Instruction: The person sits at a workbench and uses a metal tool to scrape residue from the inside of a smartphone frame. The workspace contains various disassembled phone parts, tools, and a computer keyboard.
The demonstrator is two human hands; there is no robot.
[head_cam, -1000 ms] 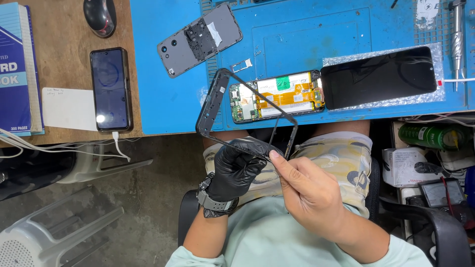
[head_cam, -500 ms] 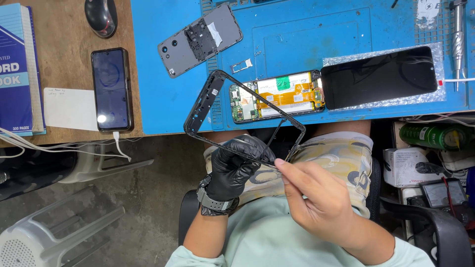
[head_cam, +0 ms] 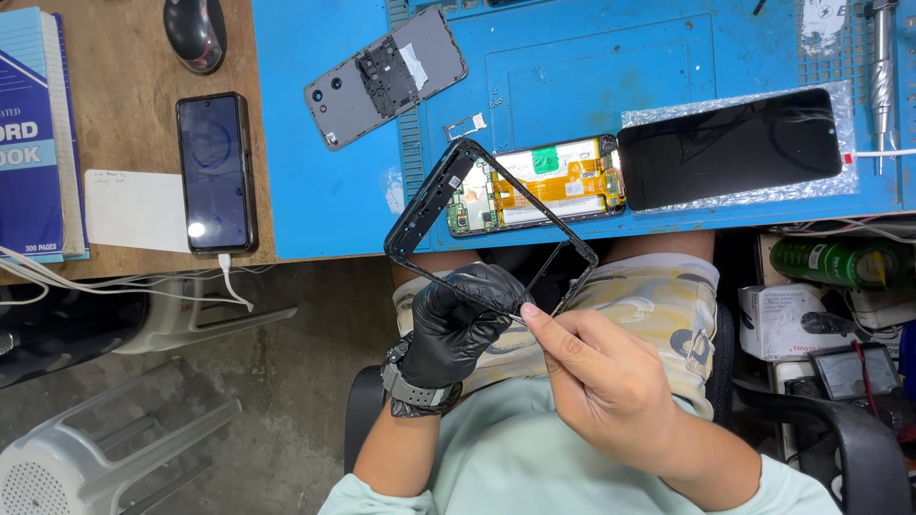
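Over the lap, below the blue desk [head_cam: 324, 191], the gloved left hand [head_cam: 458, 319] grips the black phone frame [head_cam: 477, 215], now tilted further leftward; the bare right hand [head_cam: 611, 381] pinches its lower edge.

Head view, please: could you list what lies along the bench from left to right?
Blue book → white card → black phone → grey back cover → open circuit board → black screen panel → metal tool.
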